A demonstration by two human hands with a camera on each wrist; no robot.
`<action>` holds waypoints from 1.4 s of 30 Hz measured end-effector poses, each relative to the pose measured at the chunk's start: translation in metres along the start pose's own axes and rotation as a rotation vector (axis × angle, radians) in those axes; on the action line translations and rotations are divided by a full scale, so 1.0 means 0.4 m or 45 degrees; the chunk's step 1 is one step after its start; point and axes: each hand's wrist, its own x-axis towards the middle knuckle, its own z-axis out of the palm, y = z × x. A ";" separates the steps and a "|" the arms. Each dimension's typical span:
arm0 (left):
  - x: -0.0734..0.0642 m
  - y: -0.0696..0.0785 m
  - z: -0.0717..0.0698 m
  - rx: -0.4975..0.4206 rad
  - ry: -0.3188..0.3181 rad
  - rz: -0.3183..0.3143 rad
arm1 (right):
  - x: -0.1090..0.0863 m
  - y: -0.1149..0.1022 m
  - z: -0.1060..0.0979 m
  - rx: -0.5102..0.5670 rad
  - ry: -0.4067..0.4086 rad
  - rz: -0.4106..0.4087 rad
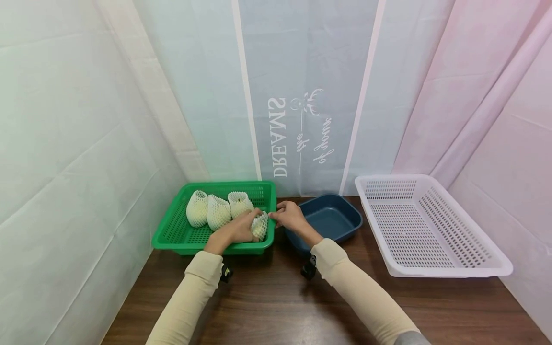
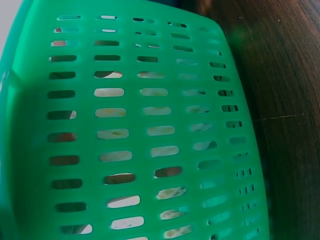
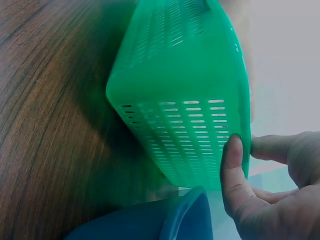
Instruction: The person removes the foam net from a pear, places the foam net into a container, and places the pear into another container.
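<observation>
Cream sleeves (image 1: 364, 290) stretch over the desk (image 1: 267, 306), both hands busy at the green basket (image 1: 189, 247)!
Down inside, the left hand (image 1: 237, 229) has its fingers curled round the rightmost netted piece (image 1: 260, 226), which sits at the basket's right end; the right hand (image 1: 292, 216) pinches the basket's right rim, digits on either side of it. Three more netted pieces (image 1: 218, 213) stand to the left in the same basket, side by side in white foam mesh. Under the right forearm, just beside the basket, we've got a dark blue basin (image 1: 329, 218); further right, a white slotted basket (image 1: 448, 272). Behind everything hangs a pale cloth (image 1: 306, 57), "DREAMS" printed across it in white.
</observation>
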 end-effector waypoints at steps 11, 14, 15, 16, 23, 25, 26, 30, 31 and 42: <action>-0.001 -0.016 -0.008 -0.020 0.041 0.059 | -0.002 -0.003 -0.001 0.027 -0.015 0.012; -0.003 -0.017 -0.010 -0.006 0.055 0.058 | -0.004 -0.004 -0.002 0.029 -0.015 0.016; -0.003 -0.017 -0.010 -0.005 0.058 0.054 | -0.005 -0.004 -0.002 0.027 -0.016 0.017; -0.014 0.006 -0.019 -0.005 0.057 0.016 | -0.006 -0.005 -0.002 0.030 -0.016 0.018; -0.018 0.013 -0.032 0.013 0.097 -0.017 | -0.005 -0.006 -0.003 0.030 -0.015 0.016; -0.021 0.016 -0.038 0.012 0.098 -0.019 | -0.005 -0.005 -0.002 0.032 -0.015 0.016; -0.023 0.017 -0.042 0.014 0.098 -0.020 | -0.004 -0.005 -0.002 0.033 -0.015 0.017; -0.030 0.022 -0.055 -0.002 0.102 -0.033 | -0.003 -0.003 -0.001 0.030 -0.017 0.009; -0.031 0.022 -0.059 -0.005 0.105 -0.035 | -0.003 -0.002 -0.001 0.028 -0.017 0.009; -0.044 0.029 -0.089 -0.029 0.111 -0.022 | -0.007 -0.004 -0.006 0.020 -0.026 0.008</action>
